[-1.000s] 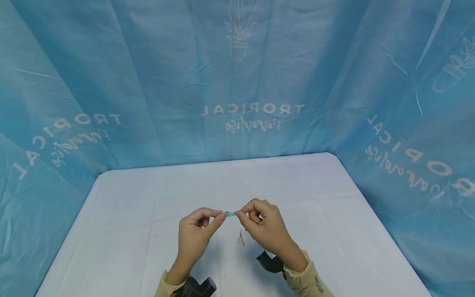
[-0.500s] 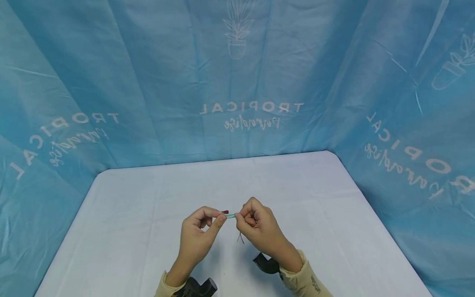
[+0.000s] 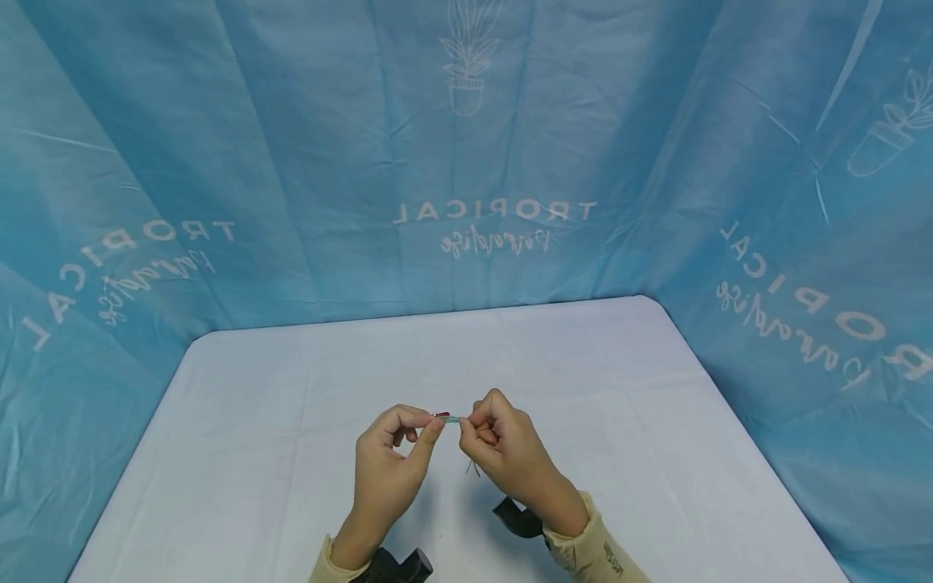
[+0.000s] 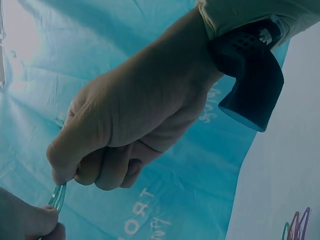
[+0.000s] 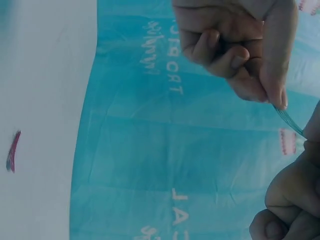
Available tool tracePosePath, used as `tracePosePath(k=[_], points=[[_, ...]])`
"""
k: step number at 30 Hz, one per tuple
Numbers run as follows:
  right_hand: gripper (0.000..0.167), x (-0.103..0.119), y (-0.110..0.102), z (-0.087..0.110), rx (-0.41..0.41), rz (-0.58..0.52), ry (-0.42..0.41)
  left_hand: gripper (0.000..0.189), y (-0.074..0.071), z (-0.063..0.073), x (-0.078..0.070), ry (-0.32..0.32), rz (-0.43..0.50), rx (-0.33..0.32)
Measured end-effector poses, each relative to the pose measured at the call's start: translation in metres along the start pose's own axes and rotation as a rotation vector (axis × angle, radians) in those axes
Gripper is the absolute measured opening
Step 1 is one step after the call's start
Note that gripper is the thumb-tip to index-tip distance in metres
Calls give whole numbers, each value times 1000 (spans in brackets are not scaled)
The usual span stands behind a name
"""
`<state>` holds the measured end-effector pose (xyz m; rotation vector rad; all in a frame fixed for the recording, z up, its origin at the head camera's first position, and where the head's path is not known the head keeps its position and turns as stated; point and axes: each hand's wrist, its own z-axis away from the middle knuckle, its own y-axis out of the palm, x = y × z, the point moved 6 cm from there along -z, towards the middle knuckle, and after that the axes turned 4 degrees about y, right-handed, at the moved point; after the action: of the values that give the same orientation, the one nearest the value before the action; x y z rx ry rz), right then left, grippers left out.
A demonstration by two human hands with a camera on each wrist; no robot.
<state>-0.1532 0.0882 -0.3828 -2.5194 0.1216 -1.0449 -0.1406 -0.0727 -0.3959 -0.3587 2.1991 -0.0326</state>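
Both hands hold a thin green snap hair clip (image 4: pixel 58 198) in the air between them, with its narrow strips showing in the gap. My left hand (image 3: pixel 386 471) pinches one end between thumb and fingertips. The other end is pinched by my right hand (image 3: pixel 513 447), its remaining fingers curled. In the right wrist view, the green strips (image 5: pixel 289 120) bow slightly between the fingertips. The clip's two ends are hidden by the fingers. A small red piece (image 3: pixel 442 414) shows just beyond the left fingertips in the head view.
On the white table (image 3: pixel 248 421) lie several slim coloured clips (image 4: pixel 296 227), green, red and purple, in the left wrist view. Thin dark prongs (image 3: pixel 474 468) show below the right hand. Blue printed curtains (image 3: pixel 452 267) surround the table's back and sides.
The right hand has shifted slightly left, narrowing the gap between the fingertips. The green clip looks flatter than one second ago. The red piece beyond the left fingertips has come into view.
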Motion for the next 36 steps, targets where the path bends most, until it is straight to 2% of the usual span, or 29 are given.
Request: tracePosePath(k=[4, 9, 14, 23, 26, 28, 30, 33, 36], points=[[19, 2, -1, 0, -44, 73, -51, 18, -2, 1, -1, 52, -56, -37], [13, 4, -3, -1, -97, 173, -80, 18, -4, 1, -3, 78, -107, -64], [13, 5, -5, -1, -119, 210, -84, 17, -4, -1, -6, 90, -119, -65], [15, 1, -5, 0, -103, 223, -22, 19, -4, 0, -2, 84, -138, -65], [9, -2, -7, -1, -81, 225, 12, 17, -6, -1, -1, 80, -143, -57], [7, -6, -10, -2, -56, 226, 53, 12, -6, -3, 4, 44, -165, -26], [6, -15, -15, -2, -24, 225, 117, 13, -5, -5, 14, -29, -203, 36], [4, -40, -22, -1, 22, 244, 258, 32, 0, -8, 40, -156, -350, 171], [8, -74, -25, 8, 75, 295, 425, 37, 2, -8, 67, -217, -516, 279]])
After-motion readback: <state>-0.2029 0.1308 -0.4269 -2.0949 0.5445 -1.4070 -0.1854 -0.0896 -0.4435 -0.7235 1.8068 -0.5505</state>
